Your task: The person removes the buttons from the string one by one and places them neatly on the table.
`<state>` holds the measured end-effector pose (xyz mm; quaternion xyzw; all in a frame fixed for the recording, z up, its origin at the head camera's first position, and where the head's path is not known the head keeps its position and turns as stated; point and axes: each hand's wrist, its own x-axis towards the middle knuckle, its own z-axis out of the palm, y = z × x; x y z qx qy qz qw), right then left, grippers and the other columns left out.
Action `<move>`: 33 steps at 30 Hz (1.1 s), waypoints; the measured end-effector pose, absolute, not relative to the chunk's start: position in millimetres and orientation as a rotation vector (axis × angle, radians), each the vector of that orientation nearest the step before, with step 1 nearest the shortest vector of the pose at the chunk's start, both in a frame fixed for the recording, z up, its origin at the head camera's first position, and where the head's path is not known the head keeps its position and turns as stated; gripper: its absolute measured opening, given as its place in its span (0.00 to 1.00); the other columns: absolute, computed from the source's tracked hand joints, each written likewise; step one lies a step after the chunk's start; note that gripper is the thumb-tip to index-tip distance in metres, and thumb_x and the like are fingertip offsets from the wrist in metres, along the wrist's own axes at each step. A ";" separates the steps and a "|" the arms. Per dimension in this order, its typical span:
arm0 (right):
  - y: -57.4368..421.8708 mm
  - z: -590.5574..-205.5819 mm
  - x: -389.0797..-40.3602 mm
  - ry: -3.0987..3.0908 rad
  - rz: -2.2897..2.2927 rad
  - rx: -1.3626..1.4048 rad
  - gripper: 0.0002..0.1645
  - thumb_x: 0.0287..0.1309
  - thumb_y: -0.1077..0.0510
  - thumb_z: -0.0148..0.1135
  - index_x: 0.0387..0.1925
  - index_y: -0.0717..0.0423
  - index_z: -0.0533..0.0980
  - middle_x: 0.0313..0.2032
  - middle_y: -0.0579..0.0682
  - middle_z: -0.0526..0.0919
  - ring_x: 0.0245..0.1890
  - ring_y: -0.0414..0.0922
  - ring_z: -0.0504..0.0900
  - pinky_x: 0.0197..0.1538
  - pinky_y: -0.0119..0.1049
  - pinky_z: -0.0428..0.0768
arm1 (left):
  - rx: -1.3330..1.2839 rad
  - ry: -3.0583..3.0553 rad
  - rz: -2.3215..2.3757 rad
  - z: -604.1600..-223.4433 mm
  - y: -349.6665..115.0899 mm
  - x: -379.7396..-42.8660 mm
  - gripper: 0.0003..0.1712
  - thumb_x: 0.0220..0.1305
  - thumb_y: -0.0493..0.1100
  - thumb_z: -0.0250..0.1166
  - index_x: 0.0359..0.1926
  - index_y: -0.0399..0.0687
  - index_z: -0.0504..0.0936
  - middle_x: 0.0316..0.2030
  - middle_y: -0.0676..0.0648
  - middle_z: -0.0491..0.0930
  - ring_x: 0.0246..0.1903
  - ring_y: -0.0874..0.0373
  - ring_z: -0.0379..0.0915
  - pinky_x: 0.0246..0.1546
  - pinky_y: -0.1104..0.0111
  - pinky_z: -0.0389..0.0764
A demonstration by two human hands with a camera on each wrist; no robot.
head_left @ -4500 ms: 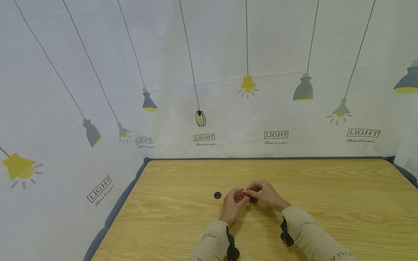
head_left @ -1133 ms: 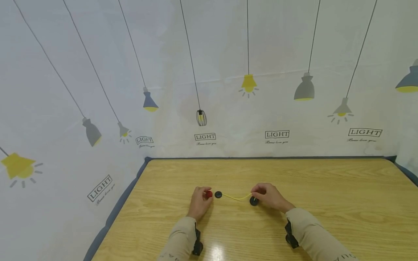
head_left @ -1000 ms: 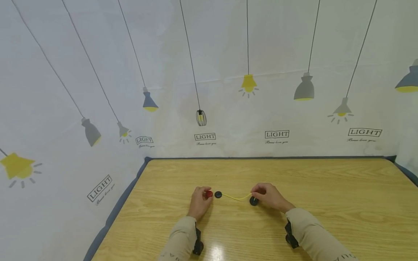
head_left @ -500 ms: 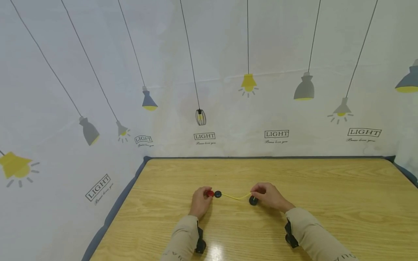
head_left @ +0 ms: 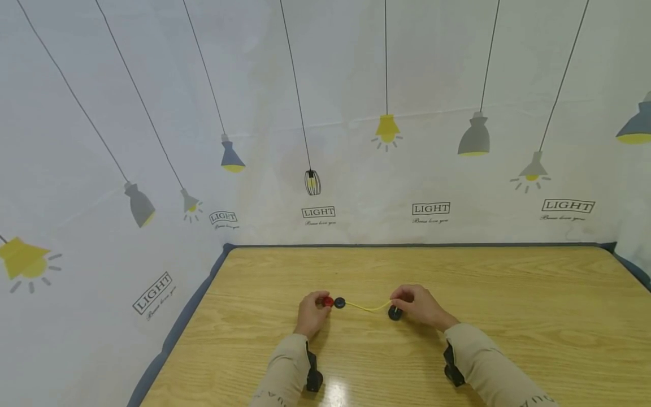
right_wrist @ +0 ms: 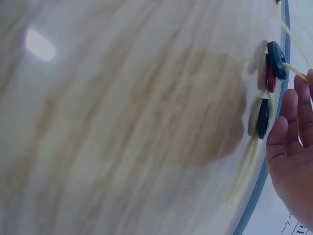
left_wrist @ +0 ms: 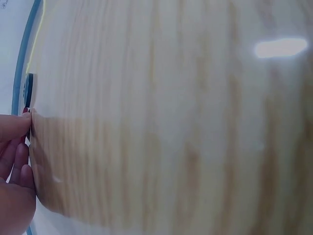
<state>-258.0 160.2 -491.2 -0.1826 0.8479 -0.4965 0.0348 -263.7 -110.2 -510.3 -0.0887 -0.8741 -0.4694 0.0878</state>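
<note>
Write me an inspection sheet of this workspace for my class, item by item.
Surface: wood-grain table, with a glare patch near the front.
Job's things: red disc right beside a black disc; yellow cord running from that disc to the right hand; second black disc below that hand. The right wrist view adds a red piece and third black disc.
Clutter: nothing seen.
Hands: left hand pinches the red disc; right pinches the cord.
Cables: nothing seen.
Surroundings: pale backdrop printed with hanging lamps.
</note>
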 end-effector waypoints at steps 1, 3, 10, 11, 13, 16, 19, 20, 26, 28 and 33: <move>160.3 -491.3 -258.0 2.607 -1.525 -0.559 0.06 0.55 0.62 0.57 0.33 0.63 0.76 0.32 0.51 0.79 0.34 0.45 0.76 0.36 0.34 0.74 | -0.261 -2.602 -1.404 -510.5 -110.3 -263.9 0.17 0.44 0.23 0.62 0.40 0.28 0.76 0.36 0.36 0.77 0.37 0.45 0.73 0.41 0.57 0.71; 160.4 -491.8 -258.2 2.610 -1.519 -0.560 0.06 0.55 0.62 0.57 0.33 0.62 0.76 0.32 0.50 0.79 0.33 0.44 0.76 0.36 0.33 0.74 | -0.253 -2.602 -1.425 -510.6 -110.4 -263.9 0.17 0.44 0.23 0.61 0.40 0.28 0.76 0.36 0.36 0.77 0.38 0.45 0.73 0.41 0.58 0.71; 160.5 -492.6 -258.6 2.621 -1.506 -0.569 0.06 0.55 0.63 0.57 0.33 0.63 0.76 0.32 0.50 0.79 0.34 0.45 0.76 0.37 0.34 0.74 | -0.207 -2.601 -1.494 -508.6 -109.7 -262.8 0.18 0.45 0.23 0.61 0.42 0.28 0.76 0.38 0.36 0.77 0.40 0.45 0.72 0.44 0.56 0.70; 160.4 -492.5 -258.6 2.624 -1.505 -0.569 0.06 0.55 0.63 0.57 0.33 0.63 0.76 0.32 0.50 0.79 0.34 0.45 0.76 0.37 0.34 0.74 | -0.204 -2.597 -1.498 -508.1 -109.7 -262.4 0.18 0.45 0.23 0.61 0.42 0.28 0.76 0.38 0.36 0.77 0.40 0.44 0.72 0.44 0.56 0.70; 160.2 -492.3 -258.6 2.626 -1.503 -0.571 0.06 0.55 0.63 0.57 0.33 0.63 0.76 0.32 0.50 0.79 0.34 0.44 0.76 0.37 0.34 0.74 | -0.191 -2.593 -1.513 -507.2 -109.8 -261.9 0.18 0.46 0.23 0.61 0.43 0.28 0.75 0.38 0.35 0.77 0.40 0.44 0.72 0.44 0.56 0.70; 159.8 -491.8 -258.5 2.623 -1.508 -0.578 0.06 0.55 0.63 0.57 0.33 0.63 0.76 0.31 0.50 0.79 0.33 0.45 0.76 0.36 0.33 0.74 | -0.169 -2.581 -1.529 -507.0 -110.6 -261.2 0.18 0.47 0.24 0.61 0.43 0.28 0.75 0.39 0.35 0.77 0.41 0.44 0.72 0.45 0.55 0.69; 159.4 -491.0 -258.0 2.617 -1.513 -0.586 0.06 0.55 0.63 0.56 0.33 0.64 0.76 0.31 0.50 0.79 0.33 0.45 0.76 0.36 0.33 0.74 | -0.167 -2.566 -1.530 -506.8 -111.3 -260.9 0.17 0.49 0.26 0.61 0.44 0.28 0.75 0.39 0.35 0.77 0.42 0.44 0.71 0.46 0.55 0.68; 159.3 -490.7 -257.8 2.616 -1.513 -0.590 0.06 0.56 0.63 0.56 0.33 0.64 0.76 0.31 0.50 0.79 0.33 0.45 0.76 0.36 0.33 0.74 | -0.167 -2.561 -1.530 -506.9 -111.5 -260.8 0.17 0.50 0.27 0.61 0.44 0.28 0.75 0.40 0.35 0.77 0.42 0.44 0.71 0.47 0.55 0.68; 159.5 -488.7 -256.5 2.625 -1.496 -0.592 0.07 0.56 0.62 0.56 0.33 0.63 0.76 0.32 0.50 0.78 0.34 0.45 0.76 0.37 0.35 0.74 | -0.201 -2.541 -1.567 -503.8 -108.2 -260.7 0.17 0.53 0.30 0.61 0.46 0.30 0.75 0.42 0.36 0.75 0.44 0.44 0.68 0.46 0.55 0.68; 159.7 -488.4 -256.3 2.627 -1.493 -0.583 0.07 0.56 0.62 0.56 0.33 0.63 0.76 0.32 0.49 0.78 0.34 0.45 0.76 0.37 0.35 0.74 | -0.227 -2.530 -1.612 -503.3 -105.2 -261.2 0.17 0.54 0.30 0.60 0.47 0.31 0.74 0.43 0.36 0.74 0.43 0.44 0.68 0.44 0.56 0.69; 160.2 -488.4 -256.4 2.613 -1.497 -0.568 0.07 0.56 0.61 0.57 0.33 0.63 0.76 0.32 0.49 0.78 0.33 0.44 0.75 0.37 0.35 0.74 | -0.288 -2.508 -1.691 -507.5 -94.1 -263.7 0.16 0.55 0.31 0.60 0.46 0.32 0.74 0.42 0.38 0.74 0.41 0.47 0.69 0.41 0.60 0.72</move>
